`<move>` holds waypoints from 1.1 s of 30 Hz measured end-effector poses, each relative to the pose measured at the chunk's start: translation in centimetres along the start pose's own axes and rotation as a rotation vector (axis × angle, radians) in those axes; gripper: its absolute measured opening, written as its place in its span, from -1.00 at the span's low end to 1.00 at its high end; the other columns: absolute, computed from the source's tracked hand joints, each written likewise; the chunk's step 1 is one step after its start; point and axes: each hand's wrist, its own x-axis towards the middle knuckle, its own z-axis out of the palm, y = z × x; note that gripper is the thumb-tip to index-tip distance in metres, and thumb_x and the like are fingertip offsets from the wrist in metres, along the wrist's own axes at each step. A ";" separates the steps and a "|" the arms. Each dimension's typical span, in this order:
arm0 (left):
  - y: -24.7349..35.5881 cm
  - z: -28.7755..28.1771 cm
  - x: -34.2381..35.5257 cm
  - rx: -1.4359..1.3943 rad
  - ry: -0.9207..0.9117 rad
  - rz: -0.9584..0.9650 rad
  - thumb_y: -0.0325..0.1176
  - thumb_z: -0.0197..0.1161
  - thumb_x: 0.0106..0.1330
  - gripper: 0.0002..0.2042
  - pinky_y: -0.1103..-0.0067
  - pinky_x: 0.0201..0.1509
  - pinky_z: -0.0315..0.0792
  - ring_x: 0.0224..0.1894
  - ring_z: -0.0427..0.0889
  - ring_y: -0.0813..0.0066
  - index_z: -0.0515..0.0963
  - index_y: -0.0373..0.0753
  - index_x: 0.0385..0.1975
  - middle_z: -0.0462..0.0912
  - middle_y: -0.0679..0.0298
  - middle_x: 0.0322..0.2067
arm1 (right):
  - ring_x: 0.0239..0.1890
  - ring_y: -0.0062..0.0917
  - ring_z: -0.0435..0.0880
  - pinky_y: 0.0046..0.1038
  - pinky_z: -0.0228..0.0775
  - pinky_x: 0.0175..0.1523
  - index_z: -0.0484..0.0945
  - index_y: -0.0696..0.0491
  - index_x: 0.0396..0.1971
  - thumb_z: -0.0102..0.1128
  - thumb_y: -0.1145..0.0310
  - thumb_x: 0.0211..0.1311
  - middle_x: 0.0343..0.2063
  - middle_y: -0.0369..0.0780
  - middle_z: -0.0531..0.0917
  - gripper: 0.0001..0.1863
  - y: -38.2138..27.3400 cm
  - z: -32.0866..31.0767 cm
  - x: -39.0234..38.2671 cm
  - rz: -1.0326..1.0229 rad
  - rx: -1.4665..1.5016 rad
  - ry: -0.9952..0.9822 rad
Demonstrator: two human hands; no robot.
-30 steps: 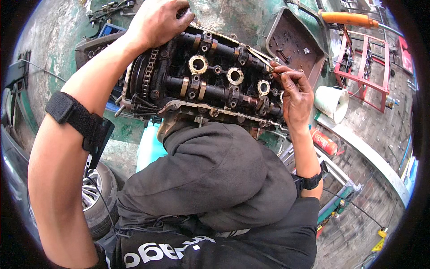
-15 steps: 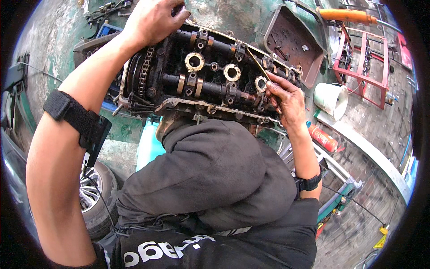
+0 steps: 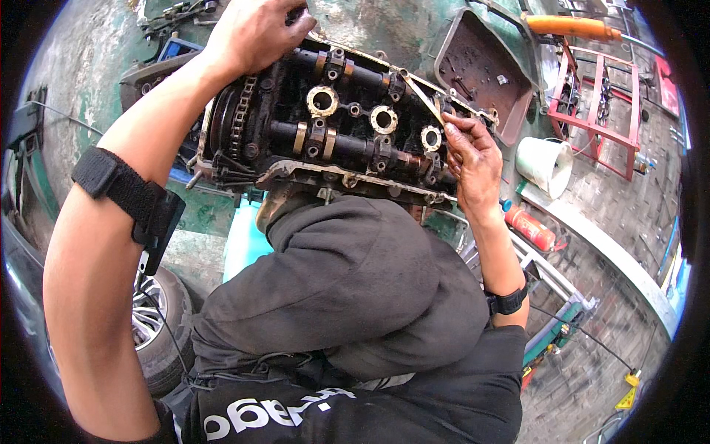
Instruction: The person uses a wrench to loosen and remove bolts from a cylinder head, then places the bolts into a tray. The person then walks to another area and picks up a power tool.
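Observation:
An oily engine cylinder head (image 3: 347,166) lies across in front of me, its two camshafts exposed and a timing chain (image 3: 240,118) at its left end. Between the camshafts sit three pale round rings (image 3: 383,119). My right hand (image 3: 477,155), fingers blackened with grease, pinches a slim bright metal wrench (image 3: 423,96). The wrench slants up and left, its far end at a cap on the far camshaft. My left hand (image 3: 259,33) is curled over the far left of the engine, its fingers closed by a dark part; the upper edge cuts it off, so what it grips is hidden.
A grimy tray (image 3: 481,63) with small parts stands beyond the right end. Farther right are a white bucket (image 3: 546,166), a red metal frame (image 3: 597,111), and a red extinguisher-like cylinder (image 3: 530,227). A car wheel (image 3: 151,314) lies at lower left.
My right hand has shifted slightly down and right and turned, showing more of the wrench. The wrench's far end stays near the same camshaft cap. My left hand has hardly moved.

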 end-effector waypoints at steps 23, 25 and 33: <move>-0.1 0.2 -0.1 0.018 0.061 0.014 -0.20 0.14 0.23 -0.72 0.30 -0.02 0.41 -0.17 0.56 0.03 0.60 -0.28 -0.27 0.59 0.01 -0.31 | -0.79 -0.77 0.07 -0.62 -0.17 -0.69 0.57 0.12 -0.41 0.10 0.44 0.17 -0.73 -0.42 0.39 -0.91 -4.6 -3.9 7.9 0.594 -0.282 -0.249; 0.0 0.3 -0.1 -0.008 0.051 -0.008 -0.21 0.14 0.22 -0.73 0.30 -0.02 0.41 -0.17 0.56 0.03 0.60 -0.29 -0.27 0.59 0.01 -0.31 | -0.79 -0.77 0.07 -0.62 -0.14 -0.67 0.58 0.11 -0.42 0.10 0.41 0.19 -0.74 -0.43 0.37 -0.89 -5.1 -3.4 7.2 0.530 -0.341 -0.207; 0.0 0.2 -0.2 -0.006 0.026 0.007 -0.20 0.15 0.22 -0.73 0.31 -0.03 0.42 -0.18 0.56 0.05 0.60 -0.29 -0.29 0.59 0.02 -0.32 | -0.81 -0.77 0.06 -0.62 -0.19 -0.69 0.52 0.07 -0.48 0.06 0.30 0.26 -0.82 -0.46 0.25 -0.81 -6.0 -2.0 5.0 0.519 -0.356 -0.232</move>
